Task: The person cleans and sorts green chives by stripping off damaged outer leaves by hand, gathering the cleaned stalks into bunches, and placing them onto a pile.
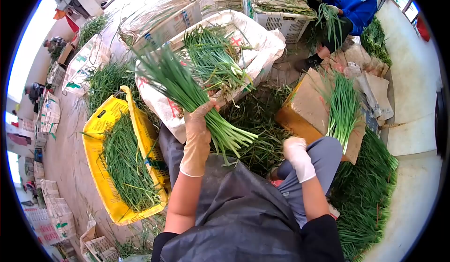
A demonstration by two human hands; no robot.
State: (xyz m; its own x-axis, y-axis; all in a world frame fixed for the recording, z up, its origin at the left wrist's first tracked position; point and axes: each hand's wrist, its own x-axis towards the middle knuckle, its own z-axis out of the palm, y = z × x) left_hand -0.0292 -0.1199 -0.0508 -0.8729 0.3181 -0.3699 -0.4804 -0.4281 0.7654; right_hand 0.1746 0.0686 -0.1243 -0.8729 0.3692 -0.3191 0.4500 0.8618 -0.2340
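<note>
Wrapped in a tan glove, my left hand [197, 128] grips a bunch of garlic chives [176, 81] around its lower part. The green leaves point up and left, and the pale cut ends fan out to the right over my lap. In a whitish glove, my right hand [295, 150] is curled closed beside my raised knee; whatever its fingers may hold is hidden. A second bunch of chives [343, 110] lies on a cardboard box [307, 100] to the right. Beyond my left hand, loose chives [211, 51] rest in a lined crate [269, 39].
A yellow crate [101, 187] of greens stands at left. Scattered leaves [255, 131] cover the floor ahead. Heaped chives [363, 206] lie at right. A person in a blue jacket [354, 4] handles greens at upper right, near a white crate [286, 25].
</note>
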